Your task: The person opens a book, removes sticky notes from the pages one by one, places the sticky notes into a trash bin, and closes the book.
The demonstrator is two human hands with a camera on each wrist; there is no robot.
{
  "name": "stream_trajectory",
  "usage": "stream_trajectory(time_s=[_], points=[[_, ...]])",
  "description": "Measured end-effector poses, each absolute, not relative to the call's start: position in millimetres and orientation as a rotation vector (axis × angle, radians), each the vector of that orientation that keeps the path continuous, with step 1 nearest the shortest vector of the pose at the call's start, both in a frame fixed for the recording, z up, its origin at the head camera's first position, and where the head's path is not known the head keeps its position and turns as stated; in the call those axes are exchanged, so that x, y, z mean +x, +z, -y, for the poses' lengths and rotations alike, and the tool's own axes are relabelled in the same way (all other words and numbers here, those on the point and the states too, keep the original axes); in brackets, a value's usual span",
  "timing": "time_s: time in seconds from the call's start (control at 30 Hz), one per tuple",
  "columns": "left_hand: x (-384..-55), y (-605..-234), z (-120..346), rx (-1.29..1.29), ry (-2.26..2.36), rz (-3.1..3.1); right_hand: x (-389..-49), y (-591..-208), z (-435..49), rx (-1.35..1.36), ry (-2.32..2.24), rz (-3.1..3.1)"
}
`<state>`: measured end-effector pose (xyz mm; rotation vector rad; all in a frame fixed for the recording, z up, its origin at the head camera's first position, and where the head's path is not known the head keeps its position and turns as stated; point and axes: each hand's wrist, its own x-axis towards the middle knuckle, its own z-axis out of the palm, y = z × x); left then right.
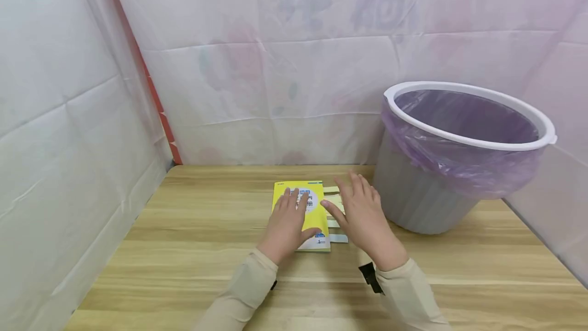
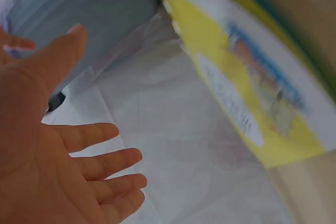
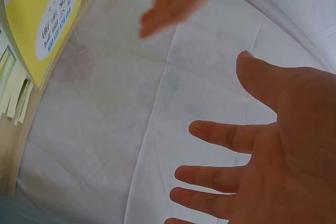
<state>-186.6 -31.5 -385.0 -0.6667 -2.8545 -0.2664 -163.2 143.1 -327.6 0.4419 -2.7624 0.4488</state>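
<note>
Head view, left hand [image 1: 288, 225] and right hand [image 1: 365, 218] held over a yellow booklet [image 1: 317, 219] on a wooden table [image 1: 184, 249], paper strips [image 1: 339, 238] at its right edge, lined bin [image 1: 413, 198] nearby, left wrist view, fingers straight, released, right wrist view, fingers spread, released

We see a closed yellow softcover booklet [image 1: 316, 218] lying flat, cover up, on the wood-grain tabletop [image 1: 193, 249], its title printed in a white oval; from its right edge we see cream, pale green and pale blue paper tabs [image 1: 334, 223] jut out, while the left hand [image 1: 286, 226] hovers over the cover and the right hand [image 1: 363, 216] over the tabs
</note>
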Motion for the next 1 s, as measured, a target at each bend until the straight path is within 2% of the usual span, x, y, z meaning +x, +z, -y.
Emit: stream_trajectory(time_s=[0.33, 0.67, 1.0], points=[[-179.8, -405.0, 12.2, -0.756, -0.044, 2.953, -162.8, -323.8, -149.8, 0.410, 0.580, 2.764], [-176.2, -406.3, 7.9, -0.796, -0.144, 2.912, -164.4, -323.3, -153.1, 0.428, 0.600, 2.794], [-176.3, -396.7, 7.7, -0.674, -0.173, 2.732, -172.2, -336.3, -145.4, 0.609, 0.550, 3.152]])
